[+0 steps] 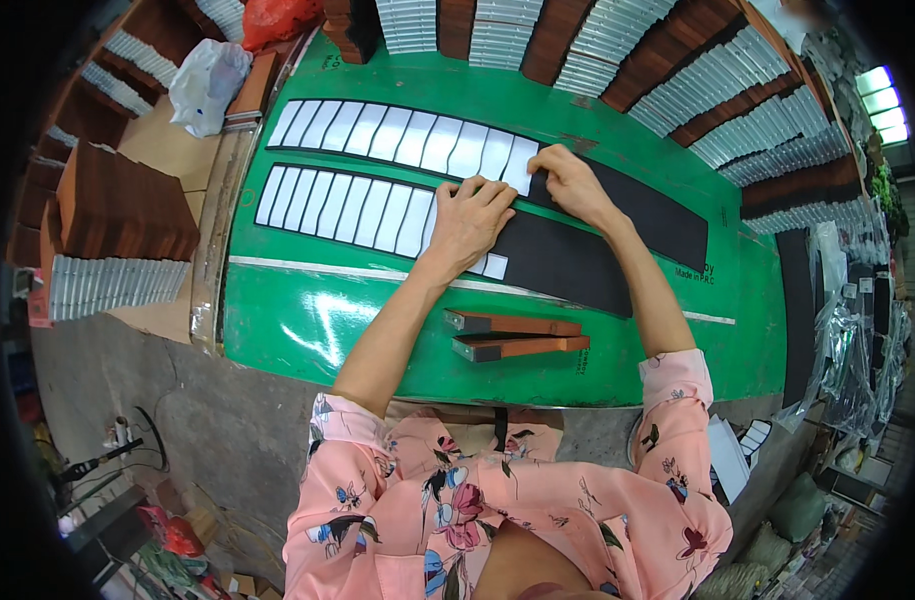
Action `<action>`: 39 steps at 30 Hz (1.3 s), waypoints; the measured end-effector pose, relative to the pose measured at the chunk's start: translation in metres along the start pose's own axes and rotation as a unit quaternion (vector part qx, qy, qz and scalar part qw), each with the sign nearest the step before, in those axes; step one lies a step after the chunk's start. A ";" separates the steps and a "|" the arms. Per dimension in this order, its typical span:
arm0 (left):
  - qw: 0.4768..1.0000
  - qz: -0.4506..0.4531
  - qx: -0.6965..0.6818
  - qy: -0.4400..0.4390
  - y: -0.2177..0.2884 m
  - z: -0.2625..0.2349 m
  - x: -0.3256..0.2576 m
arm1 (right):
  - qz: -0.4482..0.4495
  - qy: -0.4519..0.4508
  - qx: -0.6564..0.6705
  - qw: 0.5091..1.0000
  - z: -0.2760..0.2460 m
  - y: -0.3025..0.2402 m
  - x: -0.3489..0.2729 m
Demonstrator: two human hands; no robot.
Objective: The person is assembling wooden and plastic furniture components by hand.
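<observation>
The far black strip [647, 212] lies on the green counter [297, 345], at 1 o'clock from the near black strip [567, 262]; both bear white panels [417, 140]. The left hand [469, 222] rests across the near strip, fingers slightly parted, gripping nothing visible. At its 2 o'clock, the right hand [569, 182] curls its fingers at the far strip's last panel; whether they pinch it, I cannot tell.

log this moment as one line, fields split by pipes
left hand: palm down across lower strip | right hand: fingertips at rightmost white piece on upper strip, grip unclear | green table: brown bars nearer person
</observation>
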State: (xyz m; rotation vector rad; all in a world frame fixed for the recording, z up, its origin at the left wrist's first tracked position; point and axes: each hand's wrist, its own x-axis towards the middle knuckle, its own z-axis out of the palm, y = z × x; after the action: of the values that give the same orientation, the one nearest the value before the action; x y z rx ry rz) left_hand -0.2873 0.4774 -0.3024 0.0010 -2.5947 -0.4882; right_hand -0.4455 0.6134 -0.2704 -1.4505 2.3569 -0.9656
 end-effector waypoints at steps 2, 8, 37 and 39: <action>1.000 0.000 0.012 0.005 -0.001 -0.001 0.000 | 0.064 -0.012 0.026 0.998 -0.007 -0.001 -0.008; 1.000 0.001 0.016 0.002 0.000 -0.001 0.001 | -0.073 -0.054 -0.211 0.973 -0.005 -0.005 -0.017; 1.000 0.004 0.031 0.004 0.003 -0.001 -0.002 | 0.121 0.069 -0.066 0.988 0.007 -0.011 -0.043; 1.000 0.006 0.025 0.007 0.005 0.001 -0.002 | 0.210 0.098 0.068 0.970 0.005 -0.009 -0.044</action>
State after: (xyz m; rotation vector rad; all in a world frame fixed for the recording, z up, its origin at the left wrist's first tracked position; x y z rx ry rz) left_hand -0.2856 0.4822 -0.3020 0.0050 -2.5915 -0.4172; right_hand -0.4150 0.6463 -0.2750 -0.7878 2.5263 -1.1614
